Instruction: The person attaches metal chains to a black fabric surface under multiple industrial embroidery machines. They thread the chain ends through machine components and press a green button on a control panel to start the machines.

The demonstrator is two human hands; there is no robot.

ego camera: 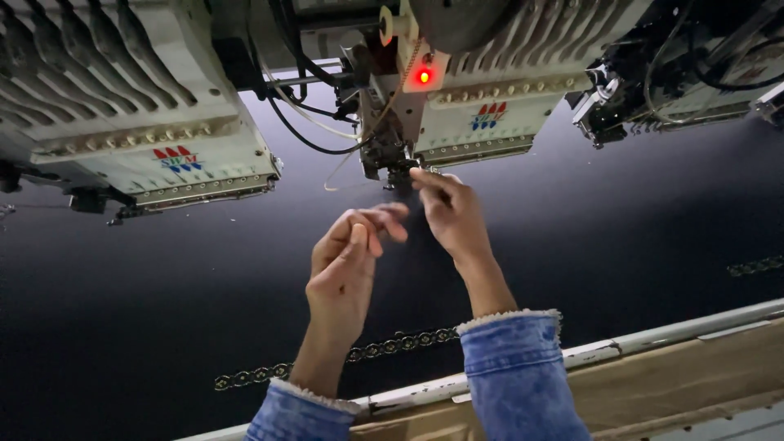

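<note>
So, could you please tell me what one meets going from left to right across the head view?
Left embroidery head → left hand → needle assembly → right hand → red indicator light's embroidery head → right-hand embroidery head.

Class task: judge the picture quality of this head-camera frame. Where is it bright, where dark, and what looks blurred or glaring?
Head view: machine heads brightly lit; dark fabric nearly black, little detail; red lamp glows with a halo; left hand fingers slightly blurred; right hand sharper; frame tilted.
</note>
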